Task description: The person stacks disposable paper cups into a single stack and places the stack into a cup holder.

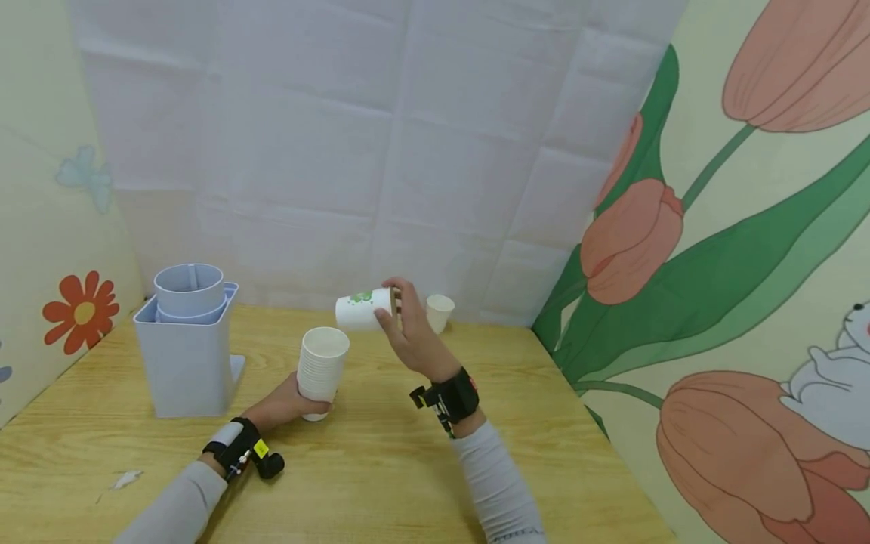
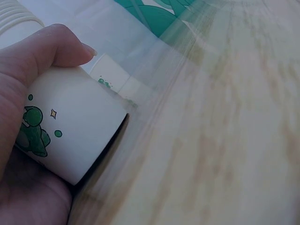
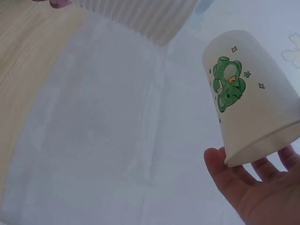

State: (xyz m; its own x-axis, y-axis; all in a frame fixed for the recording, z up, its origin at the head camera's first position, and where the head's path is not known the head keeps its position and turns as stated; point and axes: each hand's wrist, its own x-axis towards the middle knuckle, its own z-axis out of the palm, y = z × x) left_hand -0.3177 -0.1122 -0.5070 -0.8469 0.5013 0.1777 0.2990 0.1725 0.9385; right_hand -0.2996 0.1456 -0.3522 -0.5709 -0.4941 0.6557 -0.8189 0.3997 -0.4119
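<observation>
My left hand (image 1: 285,402) grips the lower part of a tall stack of nested white paper cups (image 1: 321,366), which stands mouth up with a slight tilt. In the left wrist view the bottom cup (image 2: 79,122) shows a green cartoon print, with the thumb across it and its base close over the tabletop. My right hand (image 1: 420,341) holds a single paper cup (image 1: 360,310) by its rim, lying sideways in the air beside the stack's top. Its base points left. In the right wrist view this cup (image 3: 253,93) bears a green bear print, fingertips at its rim.
Another white paper cup (image 1: 439,311) stands at the back of the wooden table (image 1: 381,468), behind my right hand. At the left is a pale blue-grey square container (image 1: 186,370) with a round vessel (image 1: 189,291) in its top. A white sheet (image 1: 306,151) hangs behind.
</observation>
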